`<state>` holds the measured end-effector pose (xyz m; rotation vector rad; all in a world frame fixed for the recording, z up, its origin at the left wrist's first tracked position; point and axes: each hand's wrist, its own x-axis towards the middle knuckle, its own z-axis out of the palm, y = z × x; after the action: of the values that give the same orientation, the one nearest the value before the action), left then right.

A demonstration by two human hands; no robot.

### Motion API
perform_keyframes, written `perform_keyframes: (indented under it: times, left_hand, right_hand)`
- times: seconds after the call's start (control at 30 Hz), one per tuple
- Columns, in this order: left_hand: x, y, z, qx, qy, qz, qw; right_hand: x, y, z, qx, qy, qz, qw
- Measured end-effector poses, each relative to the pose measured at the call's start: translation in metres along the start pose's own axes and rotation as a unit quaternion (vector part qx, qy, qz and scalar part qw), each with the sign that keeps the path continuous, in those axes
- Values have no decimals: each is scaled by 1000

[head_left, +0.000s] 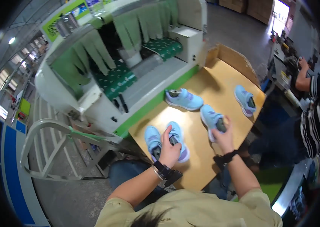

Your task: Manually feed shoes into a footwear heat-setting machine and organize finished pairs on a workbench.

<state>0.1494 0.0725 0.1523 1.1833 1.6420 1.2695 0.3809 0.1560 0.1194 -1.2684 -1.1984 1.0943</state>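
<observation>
On the brown tabletop (pixel 197 172), the leftmost shoe (pixel 152 135) points its toe away from the person. Next comes the left hand (pixel 169 152), over the heel part of the second shoe (pixel 175 130); the fingers lie along its opening, but they hide the contact, so I cannot tell if they are closed on something. Farther away, between the two hands, the third shoe (pixel 188 100) lies crosswise, toe to the right. Then the fourth shoe (pixel 207 115) lies straight ahead of the right hand (pixel 226 140), its long axis leaning a little left and its heel toward the palm. This hand grips the heel opening, thumb and fingers on two sides of a dark insert (pixel 221 125). Rightmost, the fifth shoe (pixel 240 94) lies apart, and the right hand is nearer to it.
</observation>
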Motion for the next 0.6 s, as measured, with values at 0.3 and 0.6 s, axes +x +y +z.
perform_keyframes:
  times: [0.3,0.6]
  left_hand:
    - [117,139,-122,82,214,299,926]
    - [195,91,-139,162,283,246,913]
  right_hand:
    - [153,-192,118,63,-57,-373,924]
    - [210,-124,194,-165,-101,-390,900]
